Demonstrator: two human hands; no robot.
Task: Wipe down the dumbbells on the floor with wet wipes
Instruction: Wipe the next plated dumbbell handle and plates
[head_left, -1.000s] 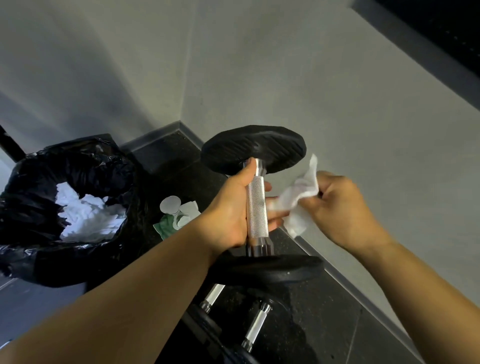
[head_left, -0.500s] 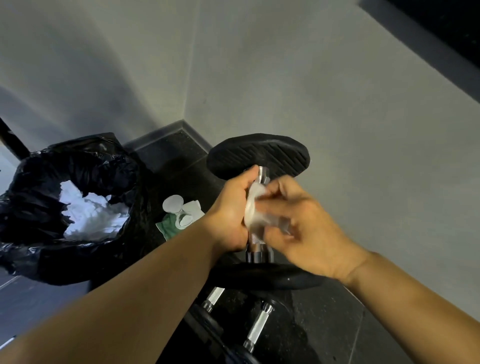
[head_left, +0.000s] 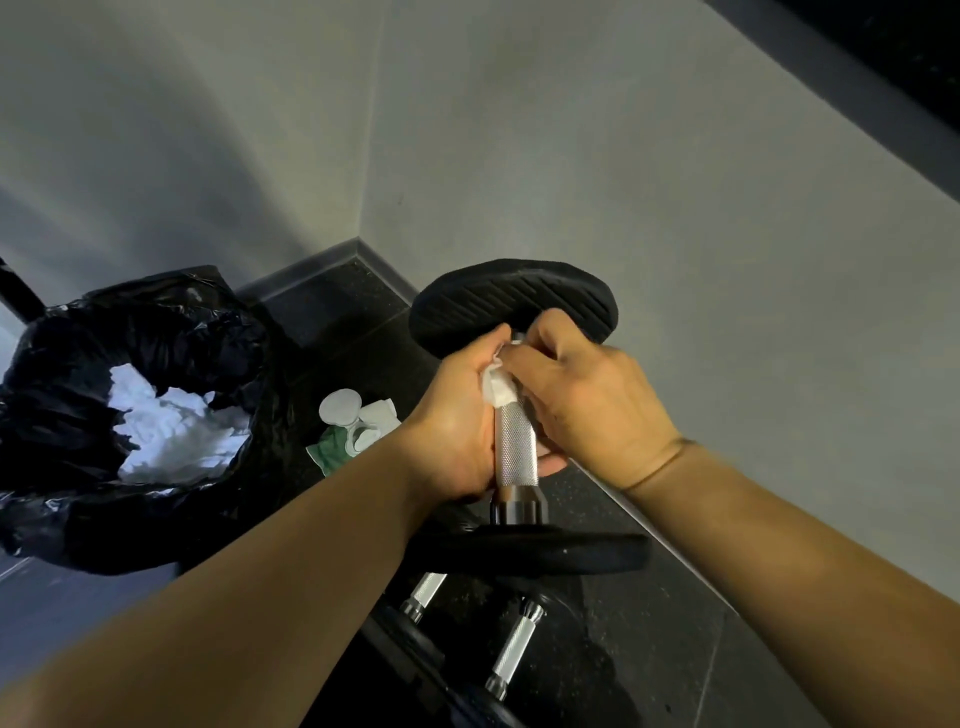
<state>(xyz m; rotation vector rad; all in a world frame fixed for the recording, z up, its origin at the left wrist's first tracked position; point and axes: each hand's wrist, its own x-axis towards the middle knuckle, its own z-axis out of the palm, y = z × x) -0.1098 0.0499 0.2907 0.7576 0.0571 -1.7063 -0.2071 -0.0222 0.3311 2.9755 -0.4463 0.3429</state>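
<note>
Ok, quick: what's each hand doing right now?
Left hand: grips the dumbbell handle.
Right hand: holds the wet wipe against the handle's top.

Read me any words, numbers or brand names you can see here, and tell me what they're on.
None can be read.
Green and white wet wipes pack on the floor: any print is too blurred to read.
Black ridged dumbbell plate: ridges only, no number visible.

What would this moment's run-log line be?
left-hand grip: holds dumbbell by handle | right-hand grip: wraps wet wipe round handle top | phase: wiping handle
</note>
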